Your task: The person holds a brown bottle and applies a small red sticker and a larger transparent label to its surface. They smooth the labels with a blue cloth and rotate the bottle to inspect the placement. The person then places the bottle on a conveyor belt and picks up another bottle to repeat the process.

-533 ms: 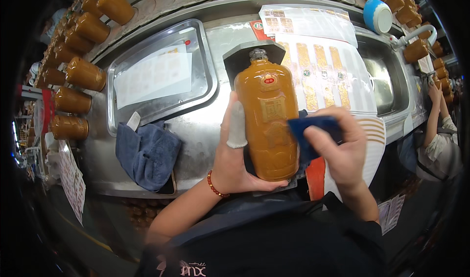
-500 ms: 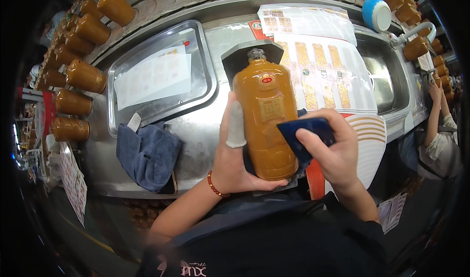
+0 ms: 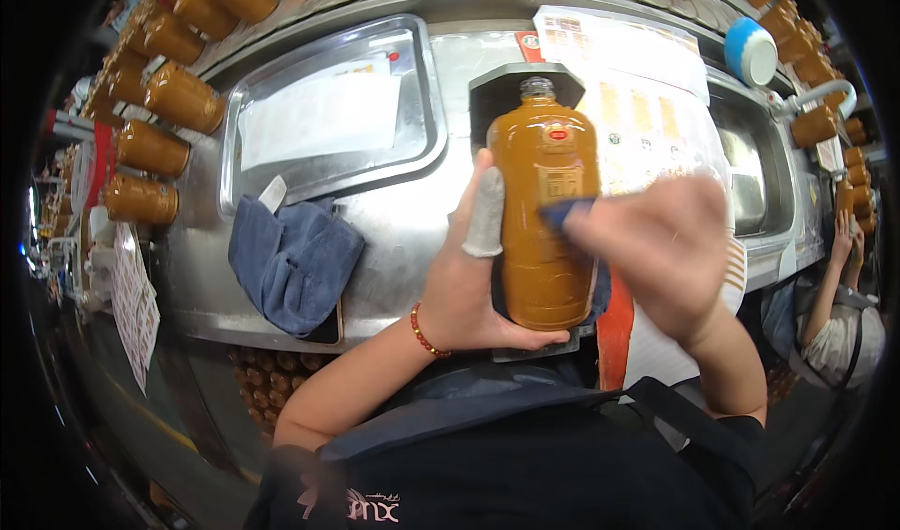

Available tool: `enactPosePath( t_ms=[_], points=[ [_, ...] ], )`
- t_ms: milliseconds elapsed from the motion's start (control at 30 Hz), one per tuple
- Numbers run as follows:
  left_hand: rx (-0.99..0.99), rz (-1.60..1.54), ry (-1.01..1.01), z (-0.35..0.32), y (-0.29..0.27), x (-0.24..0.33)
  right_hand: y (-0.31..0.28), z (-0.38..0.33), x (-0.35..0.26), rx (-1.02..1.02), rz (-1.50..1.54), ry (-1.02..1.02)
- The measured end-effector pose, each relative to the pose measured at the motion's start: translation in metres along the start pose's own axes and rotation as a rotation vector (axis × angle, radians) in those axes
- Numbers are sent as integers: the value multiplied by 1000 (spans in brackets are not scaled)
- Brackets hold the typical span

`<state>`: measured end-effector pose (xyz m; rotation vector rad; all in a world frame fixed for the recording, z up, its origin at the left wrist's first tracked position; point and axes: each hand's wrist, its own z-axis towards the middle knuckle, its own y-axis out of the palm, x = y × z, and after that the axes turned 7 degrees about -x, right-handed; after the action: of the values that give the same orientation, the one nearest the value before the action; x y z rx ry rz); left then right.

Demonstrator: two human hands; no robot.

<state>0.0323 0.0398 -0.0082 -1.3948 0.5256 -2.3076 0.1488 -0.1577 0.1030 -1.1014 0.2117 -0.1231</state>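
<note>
My left hand (image 3: 459,291) is wrapped around the lower left side of an amber-brown glass bottle (image 3: 542,268) with a clear neck. A pale finger cot (image 3: 485,213) covers one of its fingers. The bottle leans against a dark angular stand (image 3: 487,99) and has a small red oval emblem and a raised gold panel on its front. Over the bottle's right side is my right hand (image 3: 670,249), smeared by motion, pinching a dark blue scraper (image 3: 559,214) whose tip lies at the front panel. Most of the scraper is hidden by the fingers.
At left, a metal tray (image 3: 433,108) holds white sheets (image 3: 323,122). A folded blue cloth (image 3: 295,263) lies before it. Gold sticker sheets (image 3: 647,108) and a sink (image 3: 750,183) are to the right. Brown bottles (image 3: 150,146) line the edges. Another person's hands (image 3: 846,239) show far right.
My right hand has lifted and swept, now blurred, with the scraper tip moved up onto the bottle's front panel. The whole view has shifted, so the bottle appears farther right.
</note>
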Motion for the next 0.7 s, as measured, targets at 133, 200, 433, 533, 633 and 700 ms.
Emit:
enactPosePath(
  t_ms=[133, 200, 433, 533, 633, 700],
  points=[
    [55, -61, 18, 2, 11, -6, -11, 6, -29, -237, 239, -109],
    [51, -45, 0, 0, 2, 1, -5, 26, -1, -336, 558, 136],
    [74, -75, 4, 5, 1, 5, -2, 12, -14, -122, -89, -230],
    [87, -97, -18, 2, 2, 5, -13, 36, -7, -392, 330, 12],
    [79, -97, -8, 1, -1, 4, -21, 59, 24, -240, 300, 372],
    [78, -102, -18, 1, -2, 7, -21, 61, 21, -123, 31, 71]
  ],
)
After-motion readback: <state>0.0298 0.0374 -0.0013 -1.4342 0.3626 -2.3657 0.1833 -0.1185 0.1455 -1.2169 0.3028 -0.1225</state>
